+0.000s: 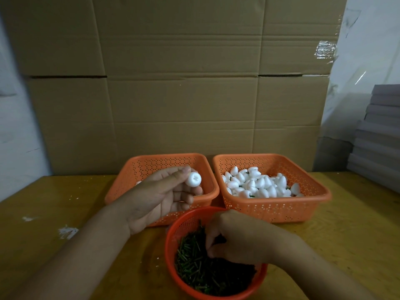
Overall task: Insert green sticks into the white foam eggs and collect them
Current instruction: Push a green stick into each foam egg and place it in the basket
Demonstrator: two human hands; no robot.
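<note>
foam egg [193, 179] pinched in left hand [161, 198] fingers above left orange basket [129, 180] | right hand [234, 239] fingers curled into green sticks [194, 265] in round red basket [171, 234]; hold unclear | right orange basket [281, 210] holds stuck eggs [257, 185]; all on bench [54, 213]

We can read no text, label, brand, number or sign anywhere in this view.
</note>
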